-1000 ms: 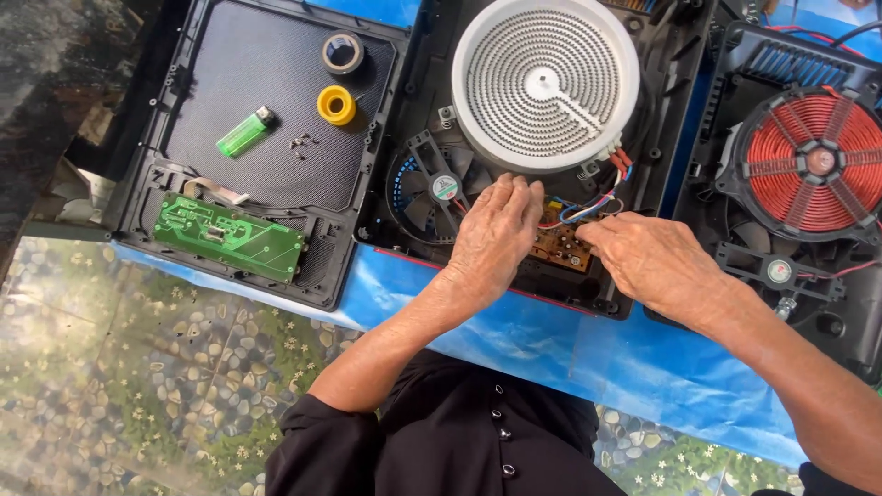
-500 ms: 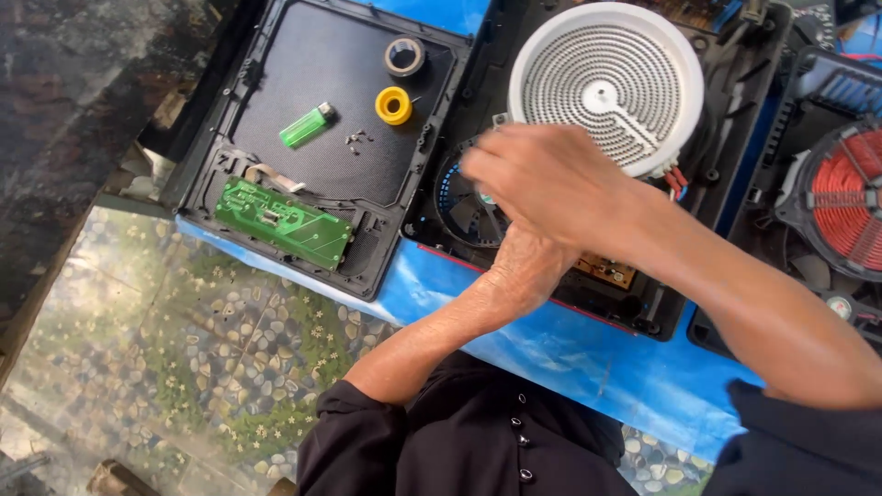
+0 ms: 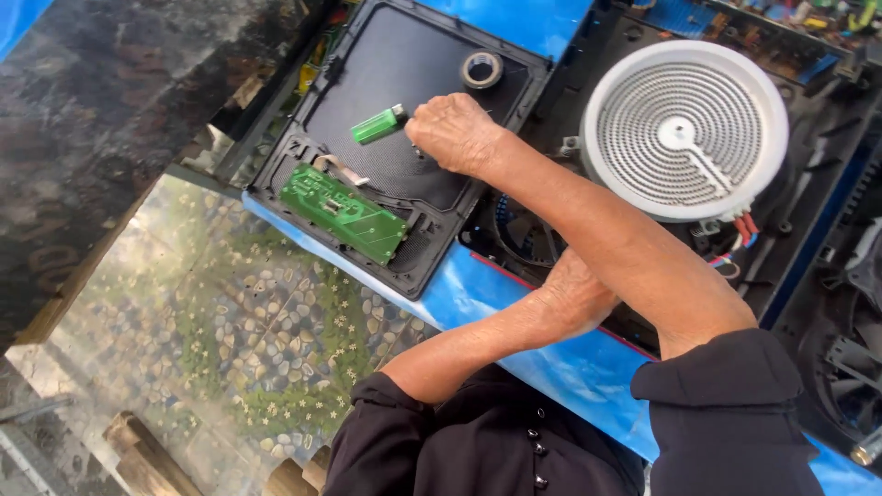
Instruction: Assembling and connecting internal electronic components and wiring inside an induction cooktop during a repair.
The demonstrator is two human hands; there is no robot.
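My right hand (image 3: 455, 133) reaches across my body to the left and rests knuckles up on a black cooker cover panel (image 3: 386, 64), fingers curled down onto it. A green lighter (image 3: 377, 126) lies just left of the fingers. A grey tape roll (image 3: 481, 69) sits above the hand. My left hand (image 3: 570, 298) lies on the front edge of the opened cooker body, mostly hidden under my right forearm. What either hand holds is hidden.
A green circuit board (image 3: 344, 211) hangs at the panel's lower edge. A round white heating coil (image 3: 684, 129) sits in the cooker, with a black fan (image 3: 528, 234) beside it. A blue sheet (image 3: 551, 367) covers the table; patterned glass (image 3: 230, 312) lies at left.
My right hand left the small board inside the cooker and swung left over my left arm onto the black panel. The yellow tape roll is now hidden behind it.
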